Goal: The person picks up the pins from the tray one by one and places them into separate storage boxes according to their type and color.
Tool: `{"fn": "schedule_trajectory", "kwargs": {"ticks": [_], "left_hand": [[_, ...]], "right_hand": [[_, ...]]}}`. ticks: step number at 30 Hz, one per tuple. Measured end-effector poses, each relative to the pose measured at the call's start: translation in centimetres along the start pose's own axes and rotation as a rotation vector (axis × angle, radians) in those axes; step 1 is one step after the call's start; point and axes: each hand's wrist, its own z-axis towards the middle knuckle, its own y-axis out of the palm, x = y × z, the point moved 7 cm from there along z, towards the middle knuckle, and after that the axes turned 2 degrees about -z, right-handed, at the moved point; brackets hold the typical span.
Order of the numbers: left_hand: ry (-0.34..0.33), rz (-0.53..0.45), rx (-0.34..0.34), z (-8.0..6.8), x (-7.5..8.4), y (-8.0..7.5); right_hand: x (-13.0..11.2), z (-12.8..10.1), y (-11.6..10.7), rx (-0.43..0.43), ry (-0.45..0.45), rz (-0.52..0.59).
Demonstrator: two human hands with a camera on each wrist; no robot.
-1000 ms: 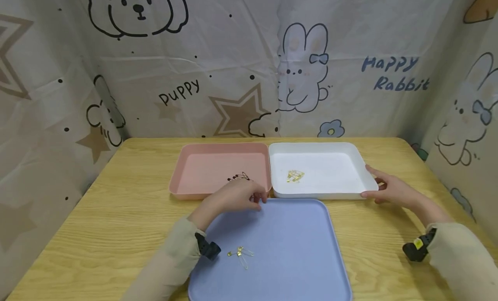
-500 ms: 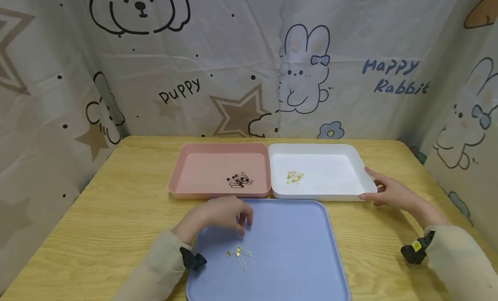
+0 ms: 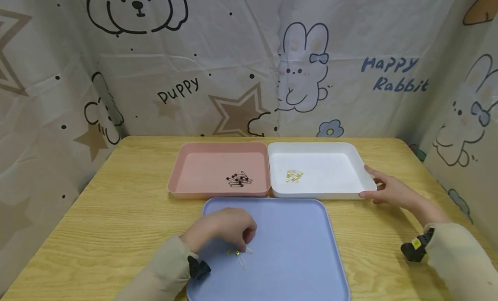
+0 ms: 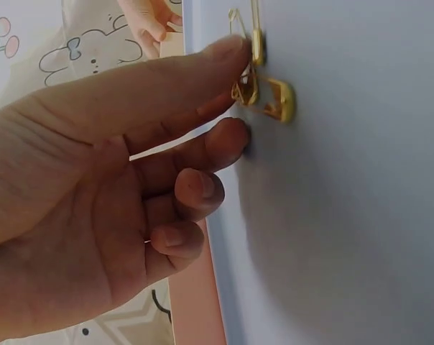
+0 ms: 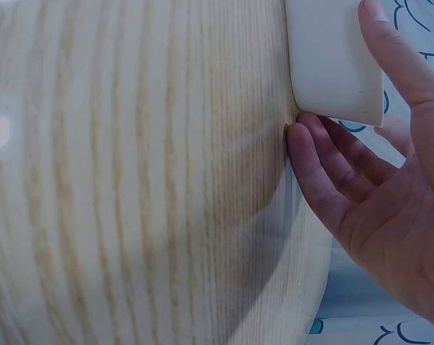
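Observation:
My left hand point(image 3: 229, 227) reaches down over the blue tray point(image 3: 295, 249). Its thumb and index finger pinch one gold safety pin in a small cluster; in the left wrist view the thumb tip partly covers that pin, and another gold safety pin point(image 4: 284, 102) lies right beside it. The remaining fingers are curled loosely. My right hand point(image 3: 394, 191) grips the right front corner of the white tray point(image 3: 330, 173), with thumb and fingers on either side of the corner. Gold safety pins point(image 3: 294, 176) lie in the white tray.
A pink tray point(image 3: 206, 164) stands against the white one's left side, holding a small heap of black safety pins point(image 3: 239, 180). All three trays sit on a wooden table point(image 3: 116, 206). A printed cloth point(image 3: 233, 54) hangs behind and along both sides.
My left hand has drawn back from the pink tray, uncovering the black safety pins, and come down to the gold pins on the blue tray. The right hand has stayed at the white tray.

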Motion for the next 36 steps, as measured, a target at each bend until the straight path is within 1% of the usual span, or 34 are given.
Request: {"fn": "schedule_trajectory", "kwargs": {"ticks": [11,17,24,29,33,36], "left_hand": [[0.014,-0.004,0.009,0.0,0.0,-0.1],[0.044,-0.016,0.039,0.1,0.0,-0.5],[0.057,-0.047,0.062,0.6,0.2,-1.1],[0.074,-0.041,0.112,1.0,0.4,-1.8],[0.074,-0.011,0.157,1.5,0.6,-2.4],[0.069,-0.006,0.186,1.9,0.6,-3.0]], "right_hand": [[-0.4,0.2,0.0,0.0,-0.003,-0.012],[-0.2,0.3,0.0,-0.005,0.001,-0.002],[0.0,0.3,0.0,0.005,-0.003,-0.006],[0.4,0.3,0.0,0.005,0.002,-0.003],[0.5,0.3,0.0,0.01,-0.003,-0.003],[0.6,0.4,0.0,0.013,-0.005,-0.003]]}}
